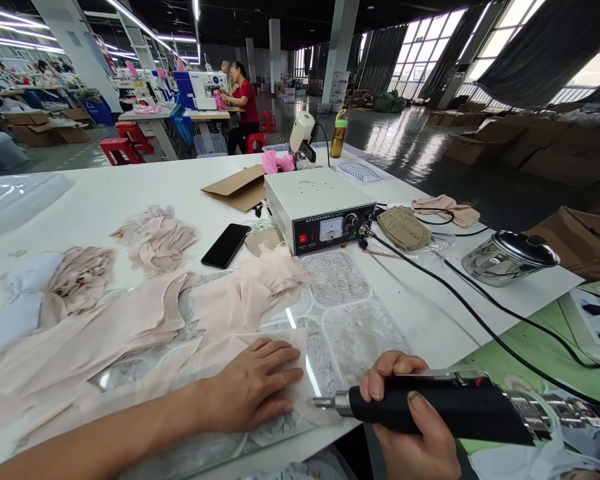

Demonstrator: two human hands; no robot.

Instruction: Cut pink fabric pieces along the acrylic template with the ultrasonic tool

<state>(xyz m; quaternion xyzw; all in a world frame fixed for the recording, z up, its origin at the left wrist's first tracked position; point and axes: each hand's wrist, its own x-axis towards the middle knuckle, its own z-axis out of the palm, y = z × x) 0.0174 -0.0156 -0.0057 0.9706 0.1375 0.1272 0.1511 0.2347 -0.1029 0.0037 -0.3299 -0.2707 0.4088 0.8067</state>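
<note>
By the near edge of the white table [410, 293], the right hand [423, 440] wraps its fingers around a black handheld tool [473, 408]. The metal tip points left at the right margin of the beige fabric [225, 350]; whether they touch, I cannot tell. The left hand [257, 380] lies palm down on that fabric, fingers extended, grasping nothing. To their right, exposed patterned mat [363, 333] runs back toward the control box [320, 200].

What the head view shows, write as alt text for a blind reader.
A person's right-hand fingers hold a black tool, its metal tip close to beige fabric under the left-hand fingers; a meter-fronted box stands behind.
</note>
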